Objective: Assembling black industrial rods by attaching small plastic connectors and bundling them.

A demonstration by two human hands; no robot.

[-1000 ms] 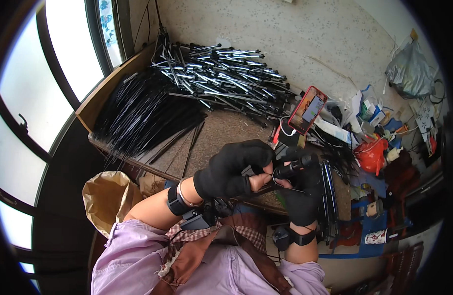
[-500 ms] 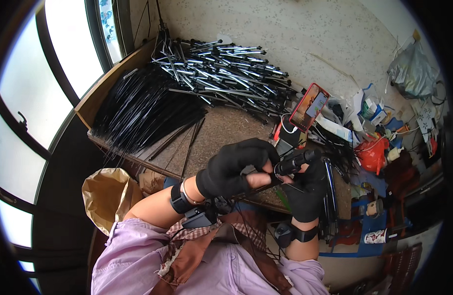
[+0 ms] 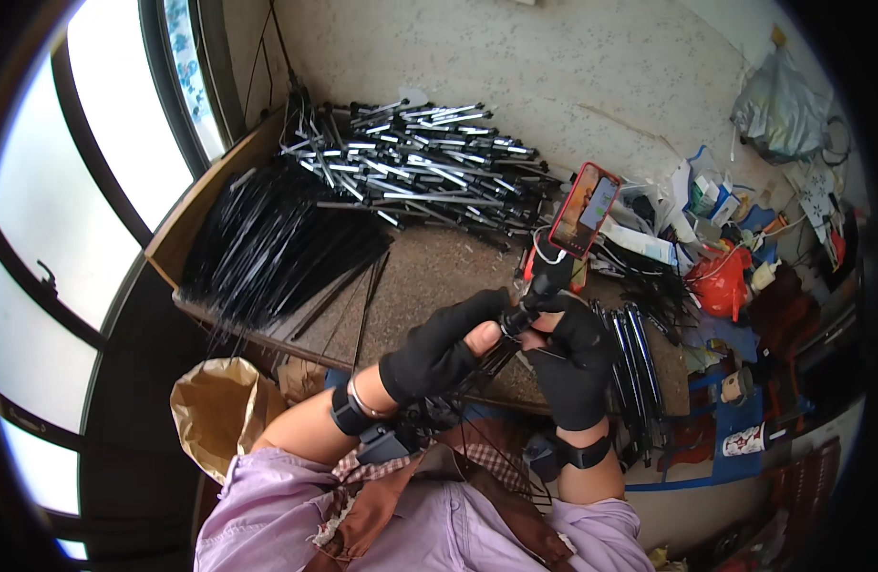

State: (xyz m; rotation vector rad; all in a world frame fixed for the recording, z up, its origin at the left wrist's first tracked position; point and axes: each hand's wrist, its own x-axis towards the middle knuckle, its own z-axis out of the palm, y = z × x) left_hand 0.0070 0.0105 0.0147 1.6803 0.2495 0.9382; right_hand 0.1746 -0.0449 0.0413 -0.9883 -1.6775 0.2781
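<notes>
Both my hands wear black fingerless gloves and meet over the near edge of the table (image 3: 429, 262). Between them is a black umbrella frame (image 3: 532, 297), its thick end tilted up and away. My left hand (image 3: 439, 348) pinches it from the left, the bare thumb pressed near its joint. On the other side my right hand (image 3: 570, 367) wraps its fingers around the frame. Thin dark ribs (image 3: 488, 370) run down below the hands, partly hidden by the left glove. Fine detail at the fingertips is too small to make out.
A heap of silvery shafts (image 3: 429, 172) lies at the back, black ribs (image 3: 277, 234) at the left. A phone (image 3: 584, 210) stands beyond my right hand; more dark shafts (image 3: 637, 362) lie right of it. A paper bag (image 3: 215, 410) stands below the left edge, a red plastic bag (image 3: 720, 281) far right.
The frame's thick end has swung from pointing right to pointing up and away. Both hands have turned with it and shifted slightly; they still hold it. The whole view has moved a little.
</notes>
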